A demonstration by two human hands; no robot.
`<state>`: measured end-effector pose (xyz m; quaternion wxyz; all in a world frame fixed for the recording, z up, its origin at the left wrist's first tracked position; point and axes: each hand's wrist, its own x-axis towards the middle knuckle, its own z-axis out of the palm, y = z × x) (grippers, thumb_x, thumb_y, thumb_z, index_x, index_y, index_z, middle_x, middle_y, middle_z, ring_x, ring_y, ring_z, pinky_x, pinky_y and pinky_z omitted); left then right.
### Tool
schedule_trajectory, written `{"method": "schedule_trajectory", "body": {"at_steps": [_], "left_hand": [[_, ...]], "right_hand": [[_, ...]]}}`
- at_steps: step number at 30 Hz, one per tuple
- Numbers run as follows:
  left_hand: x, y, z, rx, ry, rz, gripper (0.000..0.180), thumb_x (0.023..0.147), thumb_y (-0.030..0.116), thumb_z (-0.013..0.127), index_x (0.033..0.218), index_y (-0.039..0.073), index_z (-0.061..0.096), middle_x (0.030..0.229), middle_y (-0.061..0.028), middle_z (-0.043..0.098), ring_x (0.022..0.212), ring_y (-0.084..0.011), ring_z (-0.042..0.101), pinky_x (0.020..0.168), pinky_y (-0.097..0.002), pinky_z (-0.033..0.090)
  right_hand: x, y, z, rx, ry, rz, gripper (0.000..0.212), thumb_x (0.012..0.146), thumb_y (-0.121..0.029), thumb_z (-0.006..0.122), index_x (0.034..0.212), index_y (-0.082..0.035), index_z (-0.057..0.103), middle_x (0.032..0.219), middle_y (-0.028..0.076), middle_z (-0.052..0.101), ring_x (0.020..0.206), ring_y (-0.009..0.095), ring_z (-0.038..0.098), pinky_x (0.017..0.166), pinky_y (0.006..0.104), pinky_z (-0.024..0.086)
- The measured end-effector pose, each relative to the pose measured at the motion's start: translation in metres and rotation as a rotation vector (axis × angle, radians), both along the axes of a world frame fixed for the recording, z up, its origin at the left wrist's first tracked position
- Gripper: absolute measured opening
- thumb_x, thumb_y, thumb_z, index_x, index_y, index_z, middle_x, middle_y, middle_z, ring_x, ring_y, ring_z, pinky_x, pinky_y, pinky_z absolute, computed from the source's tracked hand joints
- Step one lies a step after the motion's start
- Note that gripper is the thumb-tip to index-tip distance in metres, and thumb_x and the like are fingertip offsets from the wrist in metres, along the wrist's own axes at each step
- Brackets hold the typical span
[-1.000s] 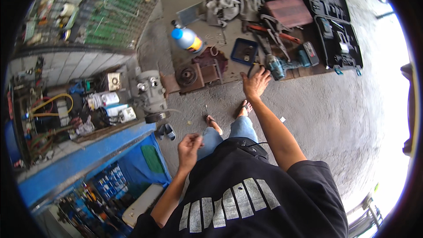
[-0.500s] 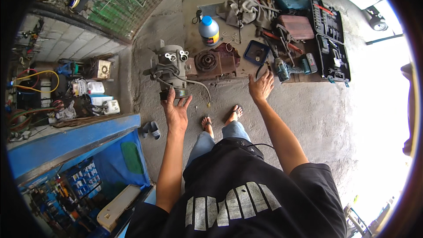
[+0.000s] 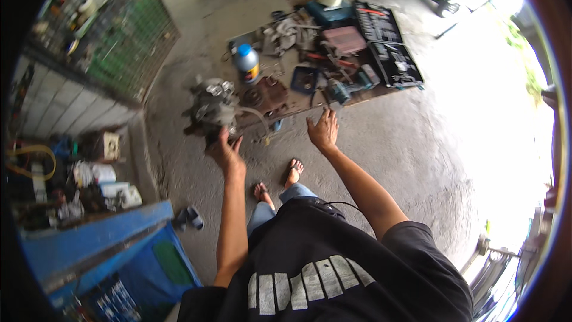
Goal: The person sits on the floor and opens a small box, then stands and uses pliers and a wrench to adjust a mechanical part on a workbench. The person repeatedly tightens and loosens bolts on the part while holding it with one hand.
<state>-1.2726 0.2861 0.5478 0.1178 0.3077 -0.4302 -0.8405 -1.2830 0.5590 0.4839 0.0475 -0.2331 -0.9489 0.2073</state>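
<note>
Bordering the near left corner of the tabletop (image 3: 301,101), the grey machine unit (image 3: 211,104) is judged heavy, rigid, possibly greasy; hold beneath its body, not by the cable (image 3: 257,116). Left hand (image 3: 229,156) at its lower end, grip indeterminate. Right hand (image 3: 323,129) spread, empty, near the front edge.

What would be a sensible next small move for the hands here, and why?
Probably bring the right hand across to steady the metal machine: it looks heavy, only the left hand is at its lower end, and the right is empty, fingers spread, near the table edge.
</note>
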Motion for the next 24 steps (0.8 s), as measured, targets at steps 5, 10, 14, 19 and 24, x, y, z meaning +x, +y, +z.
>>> {"method": "schedule_trajectory", "body": {"at_steps": [5, 10, 14, 19, 24], "left_hand": [[0.006, -0.002, 0.005, -0.031, -0.014, -0.07, 0.096, 0.077, 0.036, 0.088, 0.135, 0.004, 0.019, 0.136, -0.0234, 0.036, 0.123, -0.0364, 0.051, 0.099, -0.0462, 0.06], [0.008, -0.002, 0.007, -0.039, 0.009, -0.078, 0.101, 0.08, 0.04, 0.085, 0.142, 0.003, 0.014, 0.143, -0.0245, 0.033, 0.128, -0.0383, 0.049, 0.106, -0.0503, 0.054], [0.007, 0.002, 0.006, -0.063, -0.023, -0.021, 0.094, 0.086, 0.037, 0.081, 0.145, 0.004, 0.016, 0.144, -0.0199, 0.037, 0.127, -0.0344, 0.051, 0.106, -0.0499, 0.054], [0.009, 0.01, -0.003, -0.151, -0.075, 0.116, 0.091, 0.087, 0.034, 0.081, 0.147, 0.004, 0.018, 0.15, -0.016, 0.034, 0.129, -0.0331, 0.05, 0.106, -0.0519, 0.051], [0.011, 0.021, -0.007, -0.786, -0.153, 0.085, 0.098, 0.079, 0.042, 0.087, 0.145, 0.007, 0.023, 0.147, -0.0145, 0.035, 0.138, -0.0315, 0.041, 0.112, -0.053, 0.041]], "right_hand": [[0.01, 0.044, -0.005, -0.011, -0.034, -0.115, 0.067, 0.087, -0.033, 0.072, 0.137, 0.004, 0.047, 0.138, 0.024, 0.047, 0.129, 0.04, 0.049, 0.105, 0.0523, 0.042], [-0.02, 0.078, -0.012, -0.08, 0.036, -0.167, 0.055, 0.084, -0.022, 0.066, 0.129, 0.005, 0.052, 0.128, 0.026, 0.053, 0.122, 0.042, 0.054, 0.103, 0.0527, 0.043], [-0.096, 0.113, -0.015, -0.025, 0.131, -0.098, 0.043, 0.083, -0.02, 0.063, 0.118, 0.003, 0.054, 0.118, 0.024, 0.057, 0.114, 0.042, 0.058, 0.098, 0.0533, 0.044], [-0.204, 0.16, -0.042, 0.202, -0.013, -0.029, 0.044, 0.087, -0.024, 0.061, 0.122, 0.001, 0.05, 0.115, 0.021, 0.064, 0.111, 0.037, 0.064, 0.098, 0.052, 0.048], [-0.248, 0.188, -0.087, -0.095, -0.167, -0.027, 0.061, 0.089, -0.047, 0.069, 0.126, -0.001, 0.05, 0.121, 0.029, 0.067, 0.117, 0.046, 0.064, 0.1, 0.0534, 0.05]]}}
